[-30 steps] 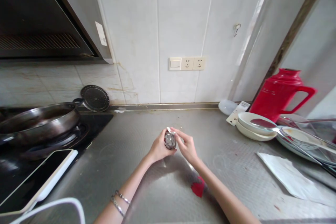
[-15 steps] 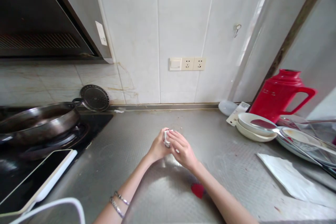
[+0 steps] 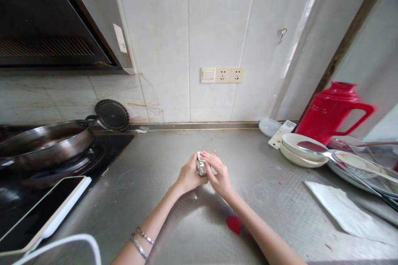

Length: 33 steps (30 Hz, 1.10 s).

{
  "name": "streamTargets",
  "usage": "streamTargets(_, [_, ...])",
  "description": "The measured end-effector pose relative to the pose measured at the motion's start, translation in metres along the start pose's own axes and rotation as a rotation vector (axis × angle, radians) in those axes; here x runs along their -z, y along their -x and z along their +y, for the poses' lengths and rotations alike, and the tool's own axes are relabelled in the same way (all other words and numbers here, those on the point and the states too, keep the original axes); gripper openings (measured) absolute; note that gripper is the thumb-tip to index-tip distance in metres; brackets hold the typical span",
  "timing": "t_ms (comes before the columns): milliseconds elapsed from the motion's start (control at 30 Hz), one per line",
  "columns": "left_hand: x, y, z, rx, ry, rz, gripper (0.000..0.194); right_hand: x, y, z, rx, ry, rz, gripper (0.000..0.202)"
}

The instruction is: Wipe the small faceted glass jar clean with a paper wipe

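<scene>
— Foil packet (image 3: 200,166), one only: small, silvery and crinkled, a rounded lump with a pale flap at its top. It sits at the centre of the frame, just above the steel counter (image 3: 174,219), pressed between both hands.

— How do the hands stand?

— Left hand (image 3: 188,175) is curled round the packet's left side, thumb up against it. Right hand (image 3: 218,172) closes over it from the right, fingers bent across the top. Both grip it; little of the foil shows between them.

— Anything on the arms?

— Two thin metal bracelets (image 3: 141,240) on the left wrist, at lower centre-left.

— What else is on the counter, counted?

— One small red scrap (image 3: 234,224) below the right forearm. One flat white sheet (image 3: 342,211) at lower right. At right, two stacked white bowls (image 3: 300,151) with a long metal spoon (image 3: 323,152) lying across them, and beside them a pile of plates (image 3: 357,165); I cannot tell how many. One glossy red plastic jug (image 3: 332,109) with a looped handle stands behind them.

— And on the left?

— One dark, round metal pan (image 3: 46,143) on a black hob (image 3: 102,153), with one round dark disc (image 3: 112,116) leaning on the wall behind it. One flat tablet (image 3: 46,211) with a white edge lies at lower left. A dark hood (image 3: 46,16) fills the upper left.

— The wall?

— Glossy white tiles, with one cream panel (image 3: 222,75) at centre holding one switch and two sockets, and one small metal hook (image 3: 281,33) at upper right.
</scene>
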State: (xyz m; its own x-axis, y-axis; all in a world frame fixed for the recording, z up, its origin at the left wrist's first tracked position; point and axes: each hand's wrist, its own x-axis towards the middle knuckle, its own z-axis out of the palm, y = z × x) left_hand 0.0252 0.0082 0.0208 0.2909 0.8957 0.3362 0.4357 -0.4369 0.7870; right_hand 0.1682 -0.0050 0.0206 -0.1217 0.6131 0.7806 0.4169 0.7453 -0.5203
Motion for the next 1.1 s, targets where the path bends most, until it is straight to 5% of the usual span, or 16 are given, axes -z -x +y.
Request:
streamTargets(167, [-0.001, 0.002, 0.002, -0.050, -0.071, 0.006, 0.084, 0.001, -0.003, 0.009, -0.389, -0.208, 0.080, 0.031])
streamTargets(300, [-0.001, 0.000, 0.002, -0.050, 0.032, -0.003, 0.079, 0.003, -0.006, 0.022, -0.593, -0.318, 0.186, 0.039])
streamTargets(433, [-0.002, -0.003, 0.000, -0.023, 0.157, 0.049, 0.078, 0.006, -0.008, 0.020, -0.528, -0.272, 0.227, 0.037])
streamTargets(633, [-0.001, -0.005, 0.004, 0.034, 0.256, 0.053, 0.067, 0.011, -0.002, 0.003, 0.079, -0.024, 0.084, 0.032])
streamTargets(733, [0.001, -0.006, 0.007, -0.007, 0.271, 0.072, 0.066, 0.010, 0.001, 0.003, 0.229, 0.025, 0.004, 0.040])
streamTargets(833, [0.002, -0.005, 0.009, -0.017, 0.292, 0.050, 0.067, 0.008, 0.001, 0.005, 0.174, 0.006, -0.010, 0.037])
streamTargets(1100, [-0.001, -0.003, 0.009, 0.024, 0.231, -0.016, 0.077, 0.011, -0.008, 0.004, -0.345, -0.173, 0.123, 0.031])
